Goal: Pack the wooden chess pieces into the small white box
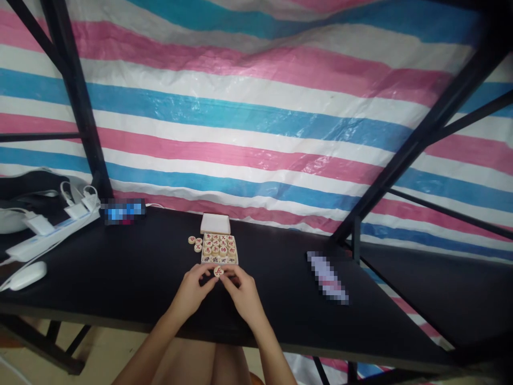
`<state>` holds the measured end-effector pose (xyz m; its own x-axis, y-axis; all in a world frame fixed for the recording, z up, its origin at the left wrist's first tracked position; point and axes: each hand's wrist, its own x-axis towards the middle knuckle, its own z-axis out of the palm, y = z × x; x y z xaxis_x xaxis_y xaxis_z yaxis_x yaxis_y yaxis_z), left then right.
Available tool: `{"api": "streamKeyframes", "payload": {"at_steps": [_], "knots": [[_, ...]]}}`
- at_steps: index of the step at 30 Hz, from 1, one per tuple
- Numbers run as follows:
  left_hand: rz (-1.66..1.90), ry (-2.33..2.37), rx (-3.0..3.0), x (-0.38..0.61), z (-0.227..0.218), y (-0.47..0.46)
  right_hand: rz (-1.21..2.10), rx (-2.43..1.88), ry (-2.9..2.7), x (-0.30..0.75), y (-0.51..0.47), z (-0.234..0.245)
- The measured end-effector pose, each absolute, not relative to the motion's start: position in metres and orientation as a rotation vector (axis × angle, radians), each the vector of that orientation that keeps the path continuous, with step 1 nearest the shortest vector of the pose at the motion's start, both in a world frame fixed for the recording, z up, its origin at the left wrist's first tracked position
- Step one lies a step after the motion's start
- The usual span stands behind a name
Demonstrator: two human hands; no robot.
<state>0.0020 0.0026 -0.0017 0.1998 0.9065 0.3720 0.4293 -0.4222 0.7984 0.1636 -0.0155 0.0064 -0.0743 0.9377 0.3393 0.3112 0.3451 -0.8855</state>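
Observation:
Between the fingertips of my left hand and my right hand is a round Chinese chess piece with a red character facing up. Both hands are closed on its edges, one from each side. Just beyond them lies an open white box packed with rows of chess pieces, most with red characters and the nearest row with dark ones. Left of the box, three loose chess pieces rest on the black table. The white box lid lies directly behind the box.
On the left are a white power strip with chargers plugged in, a white mouse-shaped object and a blurred-out lit device. A blurred-out flat object lies at right. Black frame posts and striped sheeting enclose the table.

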Motion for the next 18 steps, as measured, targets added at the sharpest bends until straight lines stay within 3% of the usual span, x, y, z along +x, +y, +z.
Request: {"api": "streamKeyframes", "payload": {"at_steps": [7,12,18], "knots": [[1.166,1.133,2.177,0.011,0.006,0.023,0.644,-1.165,-1.811,0.183,0.006,0.019],[1.121,1.073,2.422,0.008,0.024,0.046,0.369,-1.276,-1.862,0.198,0.017,0.013],[1.056,1.531,2.350,-0.051,0.017,0.102,0.036,-1.385,-1.938,0.200,0.021,-0.004]]}}
